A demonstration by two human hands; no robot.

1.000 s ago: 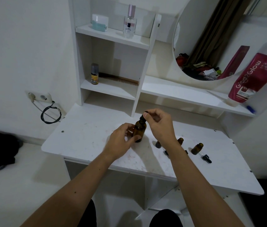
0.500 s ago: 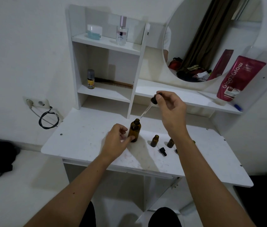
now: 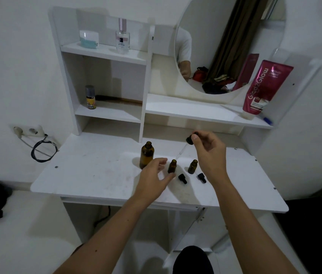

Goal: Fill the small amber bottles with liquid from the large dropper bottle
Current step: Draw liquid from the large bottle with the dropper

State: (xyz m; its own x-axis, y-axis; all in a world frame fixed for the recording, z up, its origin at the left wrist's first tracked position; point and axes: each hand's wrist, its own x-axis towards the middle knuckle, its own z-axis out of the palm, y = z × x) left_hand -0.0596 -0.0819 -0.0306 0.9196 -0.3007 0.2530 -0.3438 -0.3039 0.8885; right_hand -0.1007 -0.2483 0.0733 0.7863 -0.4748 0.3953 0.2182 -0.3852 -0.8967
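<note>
Here the right hand [image 3: 208, 151] pinches the dropper [image 3: 184, 148] over a small bottle [image 3: 172, 166]; the left hand [image 3: 154, 178], fingers spread, reaches beside it.

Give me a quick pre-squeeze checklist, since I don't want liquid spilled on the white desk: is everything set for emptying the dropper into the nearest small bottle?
1. Black-bulbed glass dropper held: ok, the right hand pinches its bulb.
2. Pipette tip over the mouth of the left small amber glass bottle: ok, it sits just above the neck.
3. Target bottle uncapped and upright: ok; two small black caps lie in front.
4. Target bottle steadied: not ok, the left hand is open beside it, fingers not gripping.
5. Large amber bottle clear of the elbows: ok, upright and open behind.
6. Liquid in the pipette: cannot tell.
</note>
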